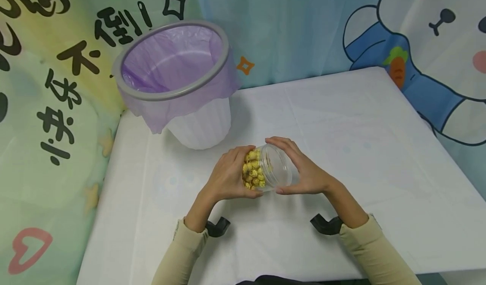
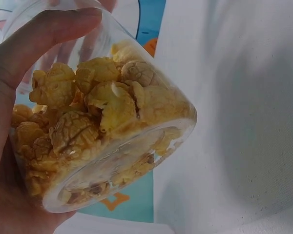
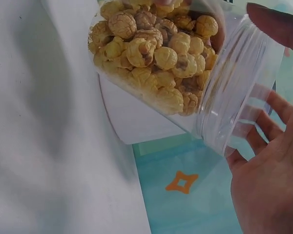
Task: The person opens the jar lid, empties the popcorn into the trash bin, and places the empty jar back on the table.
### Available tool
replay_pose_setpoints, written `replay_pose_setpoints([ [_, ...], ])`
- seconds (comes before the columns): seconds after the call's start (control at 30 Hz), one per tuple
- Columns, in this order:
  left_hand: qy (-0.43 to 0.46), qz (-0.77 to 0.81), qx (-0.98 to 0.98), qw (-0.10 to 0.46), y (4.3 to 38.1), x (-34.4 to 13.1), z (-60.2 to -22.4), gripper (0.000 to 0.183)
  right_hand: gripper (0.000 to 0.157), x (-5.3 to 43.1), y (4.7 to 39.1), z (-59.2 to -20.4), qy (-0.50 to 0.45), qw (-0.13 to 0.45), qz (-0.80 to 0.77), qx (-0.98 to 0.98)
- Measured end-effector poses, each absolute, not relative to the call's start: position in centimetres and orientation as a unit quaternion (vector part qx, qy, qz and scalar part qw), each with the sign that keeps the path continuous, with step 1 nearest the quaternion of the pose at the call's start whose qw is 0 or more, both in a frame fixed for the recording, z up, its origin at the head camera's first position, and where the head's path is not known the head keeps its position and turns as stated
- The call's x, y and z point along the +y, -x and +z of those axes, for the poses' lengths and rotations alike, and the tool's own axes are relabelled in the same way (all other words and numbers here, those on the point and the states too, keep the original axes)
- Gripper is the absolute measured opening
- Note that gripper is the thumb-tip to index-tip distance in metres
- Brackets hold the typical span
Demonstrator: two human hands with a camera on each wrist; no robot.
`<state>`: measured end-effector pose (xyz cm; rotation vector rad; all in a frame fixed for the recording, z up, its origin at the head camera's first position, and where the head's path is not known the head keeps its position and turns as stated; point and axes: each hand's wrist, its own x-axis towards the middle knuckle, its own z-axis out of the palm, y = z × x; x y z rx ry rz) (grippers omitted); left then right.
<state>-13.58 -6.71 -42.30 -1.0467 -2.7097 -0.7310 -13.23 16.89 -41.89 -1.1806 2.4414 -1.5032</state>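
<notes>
A clear jar [image 1: 270, 166], partly filled with yellow popcorn [image 2: 107, 105], is held at the centre of the head view, over a white-covered table [image 1: 341, 141]. It is tipped onto its side, its base toward the left and its ribbed, clear end toward the right. The left hand [image 1: 229, 173] wraps the popcorn-filled part, fingers on the far side and thumb on the near side. The right hand [image 1: 309, 173] spans the clear end, fingers and thumb curved round opposite edges, with a gap before the palm; how firmly it presses cannot be told.

Pale sleeves [image 1: 379, 251] reach in from the bottom of the frame, and a black curved piece [image 1: 218, 226] sits by the left wrist, with another [image 1: 327, 224] by the right.

At upper left stands a white bin [image 1: 203, 126] with a grey rim [image 1: 159, 96]; a purple liner [image 1: 171, 109] lines it and hangs over the outside. A printed backdrop [image 1: 265, 27] fills the top and left, with dark lettering at upper left, a red heart [image 1: 30, 261] at lower left and a cartoon animal [image 1: 398, 6] at upper right.
</notes>
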Motion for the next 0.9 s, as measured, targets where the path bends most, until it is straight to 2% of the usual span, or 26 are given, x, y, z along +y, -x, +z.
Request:
replay_pose_setpoints([
  [0.57, 0.358, -0.25, -0.897, 0.069, 13.5, -6.79, -42.33, 0.106, 0.098, 17.55, 13.55, -42.12, 0.437, -0.004, -0.462, 0.772],
  [0.9, 0.358, -0.248, -0.898, 0.059, 13.6, -7.24, -42.35, 0.105, 0.1, 17.68, 13.17, -41.2, 0.435, -0.016, -0.456, 0.776],
])
